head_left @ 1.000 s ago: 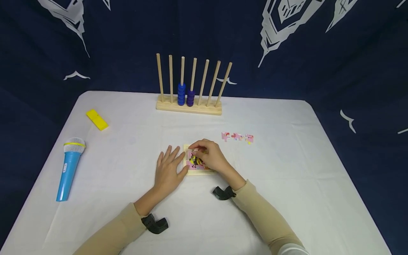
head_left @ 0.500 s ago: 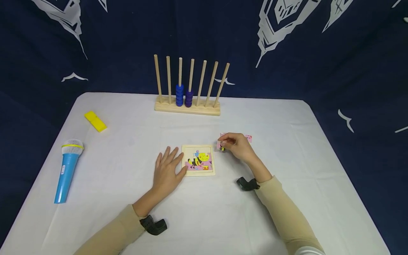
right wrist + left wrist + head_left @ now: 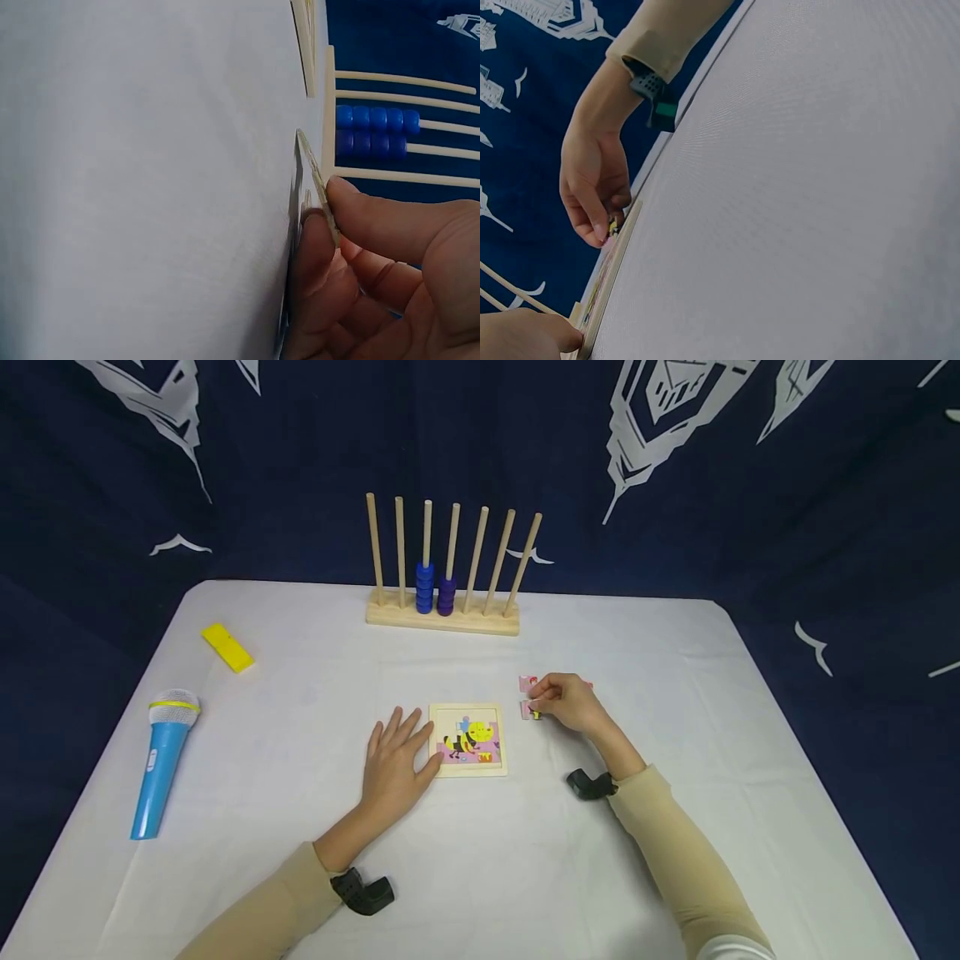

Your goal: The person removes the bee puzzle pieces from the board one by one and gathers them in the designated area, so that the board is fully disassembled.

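Filling the back: dark blue cloth backdrop (image 3: 300,460), printed with white motifs. Before it, a table (image 3: 465,868) under a white cover. Two tan sleeves (image 3: 266,902) enter from the near edge, a black wrist camera (image 3: 364,893) at each cuff. Far side, a seven-peg wooden bead stand (image 3: 442,623); blue beads (image 3: 424,589) on third peg from left, purple beads (image 3: 446,597) on fourth. Left side, a blue handheld microphone (image 3: 160,768) lying with its silver head pointing away from the person. Left hand (image 3: 393,772): fingers spread, thumb and index finger touching the left rim of the bee puzzle tray (image 3: 468,771). Right hand (image 3: 573,703): thumb and forefinger pinching a bee puzzle piece (image 3: 528,711), pink with black and yellow, just right of the tray. Seen nearly edge-on in the right wrist view; whether it touches the table, cannot tell. The tray lies flat mid-table, partly filled, pale base showing across the picture's upper part. Beyond the microphone, a yellow block (image 3: 228,647). Smallest: a loose pink piece (image 3: 527,683) just beyond the pinching fingertips, and a half-hidden piece (image 3: 588,684) showing past the knuckles.
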Demonstrator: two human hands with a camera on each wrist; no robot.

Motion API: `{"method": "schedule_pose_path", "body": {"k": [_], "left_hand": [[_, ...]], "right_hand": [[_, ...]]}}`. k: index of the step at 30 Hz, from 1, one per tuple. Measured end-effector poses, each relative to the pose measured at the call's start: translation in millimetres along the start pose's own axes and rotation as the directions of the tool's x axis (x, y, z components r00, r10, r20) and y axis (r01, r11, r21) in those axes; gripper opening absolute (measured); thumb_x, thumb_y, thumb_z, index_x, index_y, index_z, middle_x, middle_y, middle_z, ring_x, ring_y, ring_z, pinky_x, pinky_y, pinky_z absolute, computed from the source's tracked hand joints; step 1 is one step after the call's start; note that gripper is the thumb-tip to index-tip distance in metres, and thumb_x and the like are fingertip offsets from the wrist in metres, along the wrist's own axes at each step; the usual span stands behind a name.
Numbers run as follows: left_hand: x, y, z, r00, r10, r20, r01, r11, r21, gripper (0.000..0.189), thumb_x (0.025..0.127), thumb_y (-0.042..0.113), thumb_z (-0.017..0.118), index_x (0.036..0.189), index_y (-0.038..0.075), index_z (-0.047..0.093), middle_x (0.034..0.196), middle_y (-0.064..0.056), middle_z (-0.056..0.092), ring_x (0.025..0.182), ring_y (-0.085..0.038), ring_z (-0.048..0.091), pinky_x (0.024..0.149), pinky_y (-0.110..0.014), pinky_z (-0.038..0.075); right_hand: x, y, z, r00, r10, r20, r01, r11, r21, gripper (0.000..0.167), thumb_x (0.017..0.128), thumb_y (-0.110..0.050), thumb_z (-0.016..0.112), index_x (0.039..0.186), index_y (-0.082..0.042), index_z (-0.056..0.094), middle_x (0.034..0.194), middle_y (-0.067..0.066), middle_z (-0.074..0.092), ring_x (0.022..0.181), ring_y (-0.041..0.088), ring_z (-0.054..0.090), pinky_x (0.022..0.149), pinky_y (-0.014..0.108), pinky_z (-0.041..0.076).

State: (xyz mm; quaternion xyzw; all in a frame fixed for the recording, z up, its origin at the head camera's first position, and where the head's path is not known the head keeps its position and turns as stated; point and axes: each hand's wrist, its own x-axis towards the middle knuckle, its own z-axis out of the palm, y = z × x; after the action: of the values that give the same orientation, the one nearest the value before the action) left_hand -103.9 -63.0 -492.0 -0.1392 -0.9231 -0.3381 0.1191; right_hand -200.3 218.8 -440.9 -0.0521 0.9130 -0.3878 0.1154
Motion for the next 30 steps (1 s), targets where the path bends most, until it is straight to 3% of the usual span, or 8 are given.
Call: {"method": "schedule_pose_path", "body": {"k": [5,9,14,18,22,30], "left_hand": [[-0.2,-1.1,1.4,1.000,-0.004,0.007,0.004,1.000,0.002,0.047,0.085,0.019,0.074,0.124,-0.005,0.064,0.144,-0.025,0.048,0.143,-0.047,0.029,0.114,-0.064,0.014],[-0.1,-1.4,0.5,1.000,0.001,0.002,-0.001,1.000,0.007,0.048,0.085,0.020,0.075,0.124,-0.004,0.064,0.144,-0.025,0.048,0.143,-0.047,0.030,0.114,-0.064,0.015],[0.3,-1.5,-0.6,1.000,0.002,0.001,-0.002,1.000,0.003,0.047,0.084,0.019,0.075,0.125,-0.003,0.064,0.144,-0.024,0.048,0.143,-0.046,0.030,0.115,-0.064,0.014],[0.2,-2.7,-0.4,1.000,0.001,0.000,-0.001,1.000,0.004,0.047,0.085,0.020,0.075,0.125,-0.003,0.064,0.144,-0.025,0.048,0.143,-0.047,0.029,0.114,-0.064,0.014],[0.2,-2.9,0.3,1.000,0.002,0.001,-0.002,1.000,0.001,0.048,0.085,0.020,0.075,0.125,-0.003,0.064,0.144,-0.025,0.048,0.143,-0.046,0.029,0.114,-0.064,0.014],[0.4,-2.8,1.0,1.000,0.001,-0.003,-0.001,1.000,-0.001,0.048,0.084,0.020,0.075,0.124,-0.004,0.064,0.144,-0.025,0.048,0.143,-0.047,0.029,0.114,-0.065,0.014]], "right_hand": [[0.7,-1.5,2.6,0.998,0.027,-0.049,-0.033,0.991,-0.128,0.015,0.085,-0.013,0.075,0.092,-0.005,0.065,0.079,0.006,0.064,0.070,0.017,0.054,0.072,0.029,0.039],[-0.2,-5.2,5.1,0.995,0.052,-0.083,-0.070,0.968,-0.240,0.019,0.084,-0.020,0.077,0.089,-0.008,0.064,0.076,0.004,0.061,0.069,0.018,0.053,0.065,0.028,0.037],[-2.9,-8.0,4.6,0.993,0.067,-0.095,-0.093,0.950,-0.299,0.020,0.084,-0.025,0.077,0.087,-0.010,0.065,0.075,0.003,0.061,0.071,0.019,0.053,0.063,0.028,0.036],[-6.9,-10.7,2.7,0.989,0.036,-0.141,-0.073,0.960,-0.269,0.016,0.085,-0.020,0.076,0.088,-0.008,0.066,0.076,0.005,0.063,0.070,0.019,0.054,0.063,0.028,0.038],[-11.3,-13.1,2.0,0.980,-0.030,-0.197,-0.006,0.984,-0.180,0.013,0.086,-0.012,0.073,0.092,-0.004,0.067,0.083,0.010,0.066,0.073,0.022,0.057,0.066,0.028,0.042],[-13.2,-26.5,14.3,0.983,-0.079,-0.168,0.080,0.997,-0.004,0.022,0.087,-0.008,0.072,0.107,-0.001,0.067,0.099,0.014,0.066,0.081,0.022,0.058,0.067,0.027,0.047]]}}
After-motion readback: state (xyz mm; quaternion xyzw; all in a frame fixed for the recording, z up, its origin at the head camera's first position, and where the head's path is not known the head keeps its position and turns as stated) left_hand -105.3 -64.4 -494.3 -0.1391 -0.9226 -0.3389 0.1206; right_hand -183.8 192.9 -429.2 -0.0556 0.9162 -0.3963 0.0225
